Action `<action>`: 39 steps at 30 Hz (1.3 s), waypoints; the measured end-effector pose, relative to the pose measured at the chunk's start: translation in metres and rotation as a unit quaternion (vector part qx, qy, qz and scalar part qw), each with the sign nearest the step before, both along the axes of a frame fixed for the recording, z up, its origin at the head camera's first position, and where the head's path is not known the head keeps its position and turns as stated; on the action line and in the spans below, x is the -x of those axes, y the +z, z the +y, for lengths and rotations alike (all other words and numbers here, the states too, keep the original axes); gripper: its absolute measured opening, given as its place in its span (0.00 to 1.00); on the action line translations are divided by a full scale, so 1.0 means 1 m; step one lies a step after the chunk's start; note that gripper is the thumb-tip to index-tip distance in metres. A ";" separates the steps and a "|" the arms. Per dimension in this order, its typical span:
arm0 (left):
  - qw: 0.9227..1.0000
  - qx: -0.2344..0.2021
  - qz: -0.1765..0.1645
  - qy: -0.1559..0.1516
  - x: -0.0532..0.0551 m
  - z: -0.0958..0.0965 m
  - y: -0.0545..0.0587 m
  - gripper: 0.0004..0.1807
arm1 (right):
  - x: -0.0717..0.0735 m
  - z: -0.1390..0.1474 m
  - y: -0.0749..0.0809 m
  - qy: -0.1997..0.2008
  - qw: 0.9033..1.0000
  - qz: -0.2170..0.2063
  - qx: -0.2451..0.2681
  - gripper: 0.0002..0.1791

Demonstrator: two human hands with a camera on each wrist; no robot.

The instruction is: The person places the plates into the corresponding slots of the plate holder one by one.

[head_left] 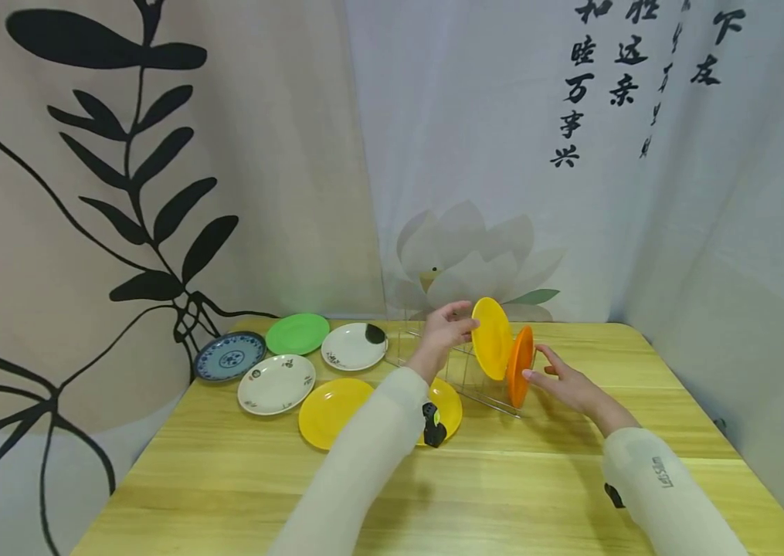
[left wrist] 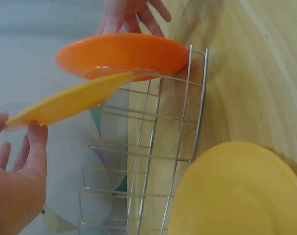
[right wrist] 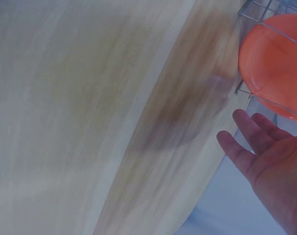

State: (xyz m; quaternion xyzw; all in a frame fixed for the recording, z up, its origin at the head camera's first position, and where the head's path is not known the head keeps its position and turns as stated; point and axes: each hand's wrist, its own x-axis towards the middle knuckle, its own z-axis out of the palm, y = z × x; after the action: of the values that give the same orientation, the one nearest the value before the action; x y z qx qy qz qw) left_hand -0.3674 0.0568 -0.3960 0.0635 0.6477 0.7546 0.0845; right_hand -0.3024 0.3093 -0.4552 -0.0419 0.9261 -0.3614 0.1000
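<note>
My left hand (head_left: pixel 442 338) pinches a yellow plate (head_left: pixel 492 340) by its edge, thumb on one side and fingers on the other. The plate is held tilted over a wire dish rack (left wrist: pixel 199 107), its far end between the wires in the left wrist view. An orange plate (head_left: pixel 520 367) stands on edge at the rack's right end. Just right of it is my right hand (head_left: pixel 572 388), fingers loosely extended and holding nothing. In the right wrist view its fingertips (right wrist: pixel 240 116) are close to the rim of the orange plate (right wrist: pixel 278 63).
Left of the rack lie a blue patterned plate (head_left: pixel 230 356), a green plate (head_left: pixel 297 333), two white plates, one with a dark patch (head_left: pixel 353 347) and one floral (head_left: pixel 276 384), and a yellow plate (head_left: pixel 332 411). Another yellow plate (head_left: pixel 449 409) is partly behind my left sleeve. Curtains (head_left: pixel 503 193) hang behind the table.
</note>
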 end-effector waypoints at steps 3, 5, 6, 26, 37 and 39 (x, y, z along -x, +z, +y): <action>1.000 0.005 -0.001 -0.004 -0.003 0.004 -0.002 0.24 | 0.000 -0.001 0.000 0.000 1.000 0.001 0.000 0.47; 1.000 0.010 0.002 -0.006 -0.005 0.005 -0.002 0.24 | 0.000 -0.002 0.000 0.000 1.000 0.004 -0.002 0.47; 1.000 0.010 0.004 -0.007 -0.007 0.006 -0.003 0.23 | 0.000 -0.002 0.000 0.000 1.000 0.006 -0.004 0.47; 1.000 0.023 0.008 0.016 -0.010 -0.039 -0.012 0.23 | -0.005 -0.003 0.006 0.004 1.000 0.021 0.002 0.49; 0.999 0.046 -0.017 0.023 -0.019 -0.082 -0.013 0.23 | 0.000 -0.004 0.005 0.008 0.999 0.035 0.007 0.46; 0.998 0.046 -0.019 0.025 -0.021 -0.090 -0.014 0.23 | 0.001 -0.004 0.005 0.007 0.999 0.036 0.007 0.46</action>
State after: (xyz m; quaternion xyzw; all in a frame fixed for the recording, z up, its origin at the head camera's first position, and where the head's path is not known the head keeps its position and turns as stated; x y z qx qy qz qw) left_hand -0.3462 -0.0331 -0.4100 0.0289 0.6812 0.7271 0.0808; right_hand -0.3032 0.3051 -0.4505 -0.0623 0.9261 -0.3655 0.0689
